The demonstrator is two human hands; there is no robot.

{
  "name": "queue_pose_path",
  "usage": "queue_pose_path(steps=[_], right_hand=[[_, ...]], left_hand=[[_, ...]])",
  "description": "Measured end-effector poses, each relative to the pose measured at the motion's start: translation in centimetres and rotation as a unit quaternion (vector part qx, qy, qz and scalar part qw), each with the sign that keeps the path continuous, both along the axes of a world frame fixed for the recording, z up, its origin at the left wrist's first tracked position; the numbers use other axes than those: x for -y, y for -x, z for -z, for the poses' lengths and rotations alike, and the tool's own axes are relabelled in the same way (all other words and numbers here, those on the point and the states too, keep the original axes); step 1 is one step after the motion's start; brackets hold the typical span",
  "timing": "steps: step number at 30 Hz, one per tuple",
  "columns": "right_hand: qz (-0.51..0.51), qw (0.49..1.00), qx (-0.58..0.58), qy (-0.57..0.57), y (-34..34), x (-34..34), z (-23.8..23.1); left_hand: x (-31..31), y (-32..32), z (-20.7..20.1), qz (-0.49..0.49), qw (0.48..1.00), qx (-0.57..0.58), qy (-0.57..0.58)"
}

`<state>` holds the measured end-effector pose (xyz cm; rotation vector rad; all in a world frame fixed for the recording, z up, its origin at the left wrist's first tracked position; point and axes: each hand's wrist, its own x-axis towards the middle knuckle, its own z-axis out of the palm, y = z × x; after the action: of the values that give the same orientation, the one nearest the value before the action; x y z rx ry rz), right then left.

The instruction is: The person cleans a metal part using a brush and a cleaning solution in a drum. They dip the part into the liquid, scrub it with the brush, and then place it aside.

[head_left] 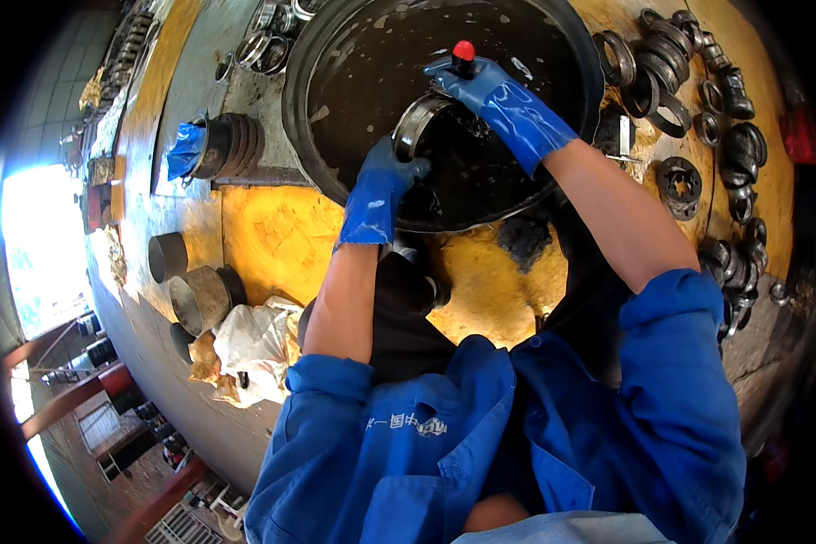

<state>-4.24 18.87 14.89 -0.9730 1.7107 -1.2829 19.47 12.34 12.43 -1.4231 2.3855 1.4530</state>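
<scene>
A shiny metal ring (413,131) is held tilted over a wide black tub (296,109) of dark liquid. My left hand (388,177), in a blue rubber glove, grips the ring's near edge with fingers and thumb. In a matching glove, my right hand (482,89) is closed around a tool with a dark handle and a red end (463,51), beside the ring's far rim. The tool's working end is hidden by the hand and ring. Whitish foam patches float on the liquid.
Many dark metal rings (669,56) lie on the right, by a round slotted part (679,187). More shiny rings (263,52) sit at the upper left. Left of the tub are stacked rings (236,145), short cylinders (199,301) and a crumpled plastic bag (256,344).
</scene>
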Motion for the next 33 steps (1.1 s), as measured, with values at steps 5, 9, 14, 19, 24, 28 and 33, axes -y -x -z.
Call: queue_pose_path(steps=[5, 9, 14, 19, 24, 28, 33], right_hand=[[-0.068, 0.983, 0.012, 0.168, -1.8, -1.3, 0.6], [-0.167, 0.907, -0.252, 0.292, -6.1, -2.6, -3.7], [-0.28, 0.861, -0.292, 0.309, -6.9, -4.3, -5.2], [-0.261, 0.902, -0.25, 0.237, -5.6, -3.4, -5.5], [-0.1, 0.986, 0.079, 0.111, -1.3, -1.5, -1.3], [-0.081, 0.994, -0.007, 0.074, 2.2, -1.7, 1.7], [-0.011, 0.988, -0.071, -0.138, 2.6, -2.7, 5.5]], left_hand=[[-0.7, 1.5, -0.7, -0.006, 0.999, 0.036, 0.011], [-0.4, 0.1, -1.8, 0.011, 0.998, 0.053, -0.023], [-5.2, -0.4, -6.2, -0.146, 0.952, -0.206, -0.17], [-1.9, 0.8, -3.4, 0.086, 0.989, -0.005, 0.117], [-1.0, 1.4, -1.5, -0.01, 1.0, -0.01, 0.008], [-0.8, 1.1, -2.0, -0.04, 0.995, -0.076, -0.055], [-2.3, 3.2, -6.3, -0.093, 0.995, -0.024, -0.01]])
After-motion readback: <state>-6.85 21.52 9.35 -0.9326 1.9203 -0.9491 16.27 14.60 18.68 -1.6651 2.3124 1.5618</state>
